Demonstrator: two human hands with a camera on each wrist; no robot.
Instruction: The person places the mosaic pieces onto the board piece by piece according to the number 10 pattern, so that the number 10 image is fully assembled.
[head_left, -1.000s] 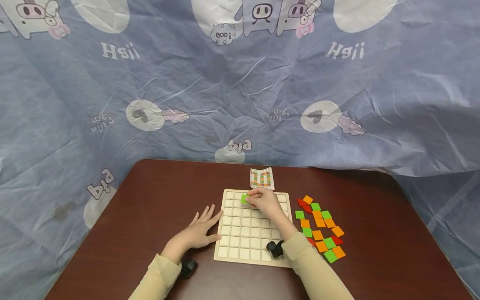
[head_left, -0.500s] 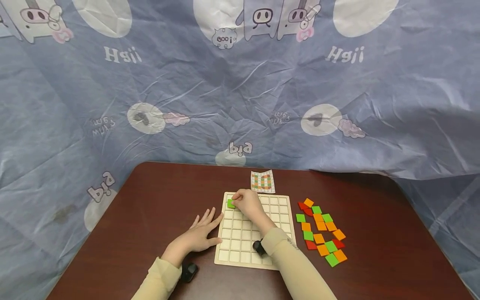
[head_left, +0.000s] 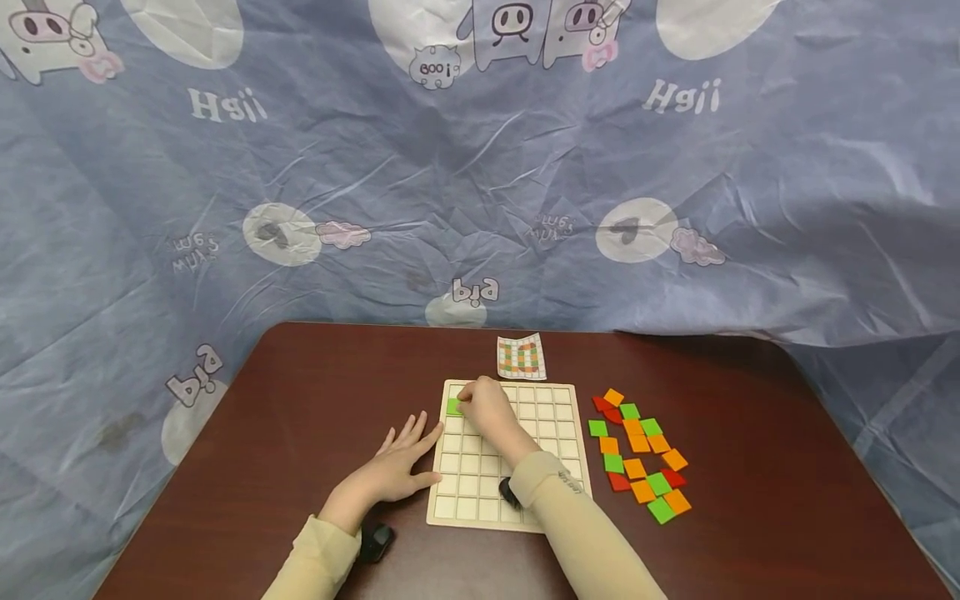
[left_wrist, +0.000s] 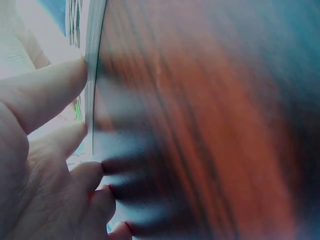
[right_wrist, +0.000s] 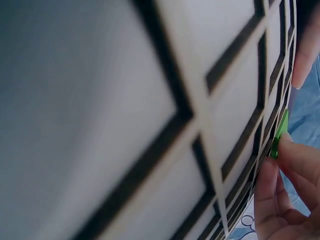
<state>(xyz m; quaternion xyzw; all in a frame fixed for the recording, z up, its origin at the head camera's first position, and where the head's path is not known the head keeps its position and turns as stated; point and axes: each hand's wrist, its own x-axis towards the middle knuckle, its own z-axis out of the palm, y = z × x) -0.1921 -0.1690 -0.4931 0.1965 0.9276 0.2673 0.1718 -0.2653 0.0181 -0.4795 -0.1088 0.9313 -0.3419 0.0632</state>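
A pale wooden grid board point(head_left: 468, 486) lies on the table in the head view. Near its upper left corner my right hand point(head_left: 489, 414) pinches a green square tile point(head_left: 453, 407) between thumb and finger. In the right wrist view the green tile point(right_wrist: 280, 136) stands tilted against the cells, its lower edge at the board. My left hand point(head_left: 393, 468) lies spread on the table, its thumb and index fingertips touching the board's left edge. That contact also shows in the left wrist view, where the fingers point(left_wrist: 50, 90) meet the board's side.
Right of the board lie several loose green, orange and red tiles point(head_left: 637, 444). A small paper card with a coloured grid pattern point(head_left: 521, 358) sits behind the board. A blue printed cloth point(head_left: 420, 167) hangs beyond the dark table point(head_left: 720, 400).
My right hand has moved left across the board with the green tile, from the upper middle to the left column. The left hand has stayed at the board's edge.
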